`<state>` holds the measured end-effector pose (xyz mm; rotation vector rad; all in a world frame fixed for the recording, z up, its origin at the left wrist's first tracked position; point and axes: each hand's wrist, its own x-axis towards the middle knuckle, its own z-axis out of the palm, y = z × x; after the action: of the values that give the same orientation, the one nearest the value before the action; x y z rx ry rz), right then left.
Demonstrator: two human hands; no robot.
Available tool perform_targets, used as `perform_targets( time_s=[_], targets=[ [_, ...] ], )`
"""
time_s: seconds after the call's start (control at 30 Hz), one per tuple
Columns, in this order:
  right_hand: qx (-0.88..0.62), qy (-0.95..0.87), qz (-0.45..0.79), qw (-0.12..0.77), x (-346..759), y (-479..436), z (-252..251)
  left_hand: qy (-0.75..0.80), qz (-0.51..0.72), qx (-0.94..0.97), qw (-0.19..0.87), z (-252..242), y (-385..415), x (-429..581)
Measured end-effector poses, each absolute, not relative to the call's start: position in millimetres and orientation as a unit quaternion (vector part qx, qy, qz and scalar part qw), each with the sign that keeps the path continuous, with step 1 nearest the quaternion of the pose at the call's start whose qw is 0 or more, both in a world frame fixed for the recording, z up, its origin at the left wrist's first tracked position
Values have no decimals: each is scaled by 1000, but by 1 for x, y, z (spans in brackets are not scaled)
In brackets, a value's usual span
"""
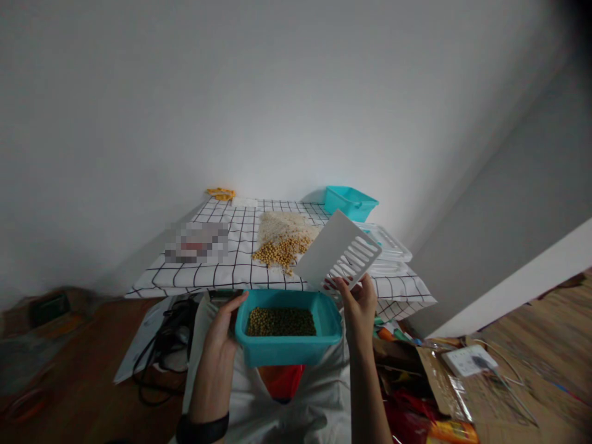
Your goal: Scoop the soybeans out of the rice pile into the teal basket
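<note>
My left hand [224, 330] grips the left end of a teal plastic box [287, 351], held over my lap in front of the table. Small beans [281, 322] lie in the box, yellowish at the left and darker green toward the right. My right hand [358, 302] is closed on the lower edge of a white slotted plastic plate [330, 246]. The plate is tilted above the box's right rear corner. Behind it, a clear bag [284, 223] lies with pale yellow soybeans [282, 251] at its near end.
A checked cloth [240, 246] covers the table. At its back right stands another teal box [349, 202], with clear lids [386, 242] nearby. A yellow item [221, 193] lies at the back left. On the floor are cables [160, 364], a cardboard box [432, 382] and a power strip [467, 359].
</note>
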<state>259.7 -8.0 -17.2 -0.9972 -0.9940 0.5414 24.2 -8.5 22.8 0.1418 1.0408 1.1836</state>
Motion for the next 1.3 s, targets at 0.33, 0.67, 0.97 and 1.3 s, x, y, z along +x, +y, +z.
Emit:
perform_targets(
  time_s=[0.33,0.67,0.97,1.3],
  targets=[
    [-457,-459,250,719,252,-9,-13,476,532,67,697,24,-11,27],
    [-455,-466,248,717,248,-11,-8,472,536,68,697,22,-10,26],
    [-426,-426,287,745,262,-15,-10,476,535,65,695,22,-7,24],
    [-429,-431,301,734,270,-4,-27,470,534,67,699,20,-7,23]
  ],
)
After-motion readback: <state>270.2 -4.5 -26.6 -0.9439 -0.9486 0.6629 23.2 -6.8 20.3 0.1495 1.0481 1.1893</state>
